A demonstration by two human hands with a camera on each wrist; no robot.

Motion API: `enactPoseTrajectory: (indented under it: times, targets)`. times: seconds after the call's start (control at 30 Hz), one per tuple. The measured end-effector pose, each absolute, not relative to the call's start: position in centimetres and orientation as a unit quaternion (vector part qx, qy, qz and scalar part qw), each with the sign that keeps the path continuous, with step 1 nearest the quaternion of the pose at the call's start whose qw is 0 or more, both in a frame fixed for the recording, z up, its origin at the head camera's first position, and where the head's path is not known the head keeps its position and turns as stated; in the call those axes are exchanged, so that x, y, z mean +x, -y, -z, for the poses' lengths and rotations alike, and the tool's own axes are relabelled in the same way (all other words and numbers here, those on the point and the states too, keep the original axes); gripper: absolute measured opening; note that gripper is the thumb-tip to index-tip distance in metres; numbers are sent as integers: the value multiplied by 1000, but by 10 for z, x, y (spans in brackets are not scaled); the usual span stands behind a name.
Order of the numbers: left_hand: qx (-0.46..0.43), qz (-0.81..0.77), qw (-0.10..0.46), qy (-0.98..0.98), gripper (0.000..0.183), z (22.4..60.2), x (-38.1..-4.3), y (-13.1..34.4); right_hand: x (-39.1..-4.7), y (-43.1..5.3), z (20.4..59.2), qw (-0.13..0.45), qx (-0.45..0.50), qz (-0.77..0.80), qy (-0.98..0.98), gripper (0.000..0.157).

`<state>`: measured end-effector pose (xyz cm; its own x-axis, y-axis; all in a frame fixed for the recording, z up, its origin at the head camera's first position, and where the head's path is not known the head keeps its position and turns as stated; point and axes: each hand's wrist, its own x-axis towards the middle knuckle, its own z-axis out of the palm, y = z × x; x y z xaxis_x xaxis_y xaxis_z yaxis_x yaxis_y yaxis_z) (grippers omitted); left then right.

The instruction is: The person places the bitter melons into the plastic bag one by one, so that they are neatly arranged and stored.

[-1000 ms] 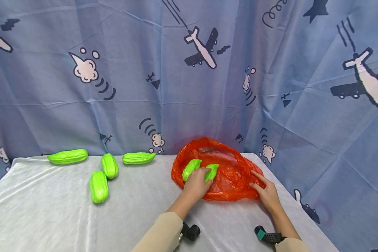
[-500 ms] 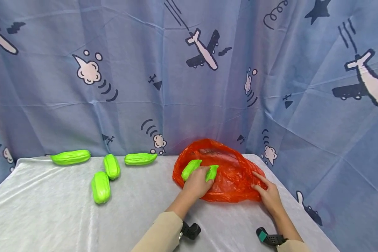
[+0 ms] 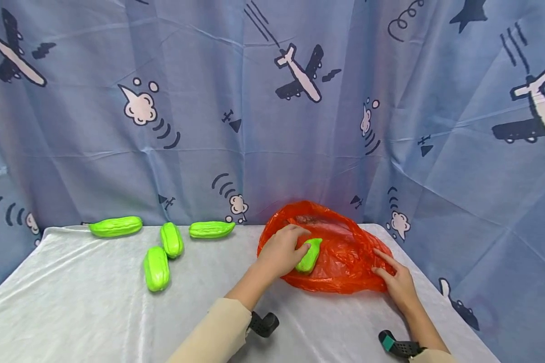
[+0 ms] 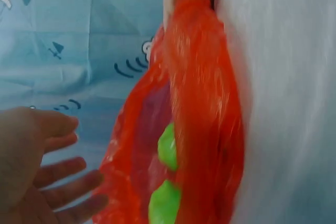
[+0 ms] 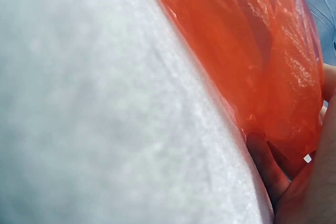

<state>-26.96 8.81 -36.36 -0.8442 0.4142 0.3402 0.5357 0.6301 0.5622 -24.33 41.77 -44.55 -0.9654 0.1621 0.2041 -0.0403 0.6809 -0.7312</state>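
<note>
A red plastic bag (image 3: 345,267) lies with its mouth spread on the white-covered table. My left hand (image 3: 282,252) is over the bag's left side, its fingers loosely spread and holding nothing, as the left wrist view also shows. Inside the mouth lies a bright green ridged gourd (image 3: 310,256), like a bitter melon, by the left thumb. In the left wrist view, two green gourds show in the bag, one upper gourd (image 4: 168,148) and one lower gourd (image 4: 165,203). My right hand (image 3: 399,285) holds the bag's right side between thumb and fingers.
Several more green gourds lie on the table's left half: one gourd (image 3: 116,227) at the far left edge, one gourd (image 3: 212,230) at the back, and a touching pair, nearer gourd (image 3: 156,268). A blue airplane-print curtain (image 3: 200,111) stands behind the table (image 3: 95,302).
My left hand has let go of the gourds in the bag and drawn back up and left. The right hand keeps its hold on the bag. The head view has turned slightly left.
</note>
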Motion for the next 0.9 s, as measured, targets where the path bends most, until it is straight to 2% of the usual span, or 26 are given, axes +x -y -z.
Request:
enactPoseTrajectory:
  times: [0.17,0.5,0.9]
  targets:
    - [-292,305,130,897,31,356,-278,-71,-243,-417,444,127,-33,-399,907,53]
    - [-280,313,171,891,26,362,-297,-35,-243,-417,446,117,-32,-393,912,53]
    - [-203,349,171,899,26,371,-320,8,-242,-417,447,132,-25,-397,908,51]
